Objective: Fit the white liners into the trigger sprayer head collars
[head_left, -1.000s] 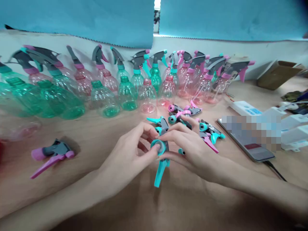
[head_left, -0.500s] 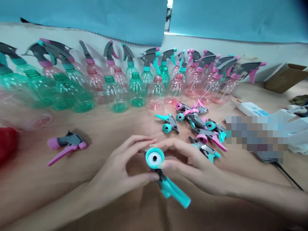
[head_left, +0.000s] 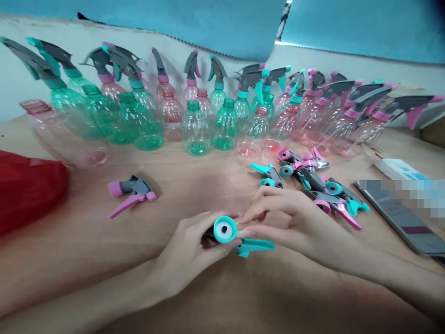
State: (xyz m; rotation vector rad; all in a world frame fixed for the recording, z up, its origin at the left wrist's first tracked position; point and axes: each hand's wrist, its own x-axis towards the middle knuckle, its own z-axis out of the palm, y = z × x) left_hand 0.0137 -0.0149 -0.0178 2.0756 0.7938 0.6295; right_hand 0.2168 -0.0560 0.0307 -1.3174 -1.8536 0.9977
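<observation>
My left hand (head_left: pixel 189 253) is closed around a trigger spray head (head_left: pixel 255 246) with a turquoise collar and trigger. The collar's open end, with a white disc and dark central hole, faces me. At the collar's right edge, my right hand (head_left: pixel 292 218) pinches with thumb and index fingertips; the exact contact is blurred. Its other fingers are bent, just in front of a loose turquoise spray head (head_left: pixel 274 176). A pink and grey spray head (head_left: pixel 134 192) lies alone on the table to the left of my hands.
Several green and pink bottles, some capped with spray heads, line the back; an uncapped pink bottle (head_left: pixel 66 134) stands left. Loose spray heads (head_left: pixel 313 167) are piled at right. A red bag (head_left: pixel 31 190), a dark flat device (head_left: pixel 399 218) and a white power strip (head_left: pixel 399 169) flank the workspace.
The view has shifted left. The held spray head has turned so its turquoise trigger points right rather than down-right. My right hand's fingers have moved to the collar's right edge.
</observation>
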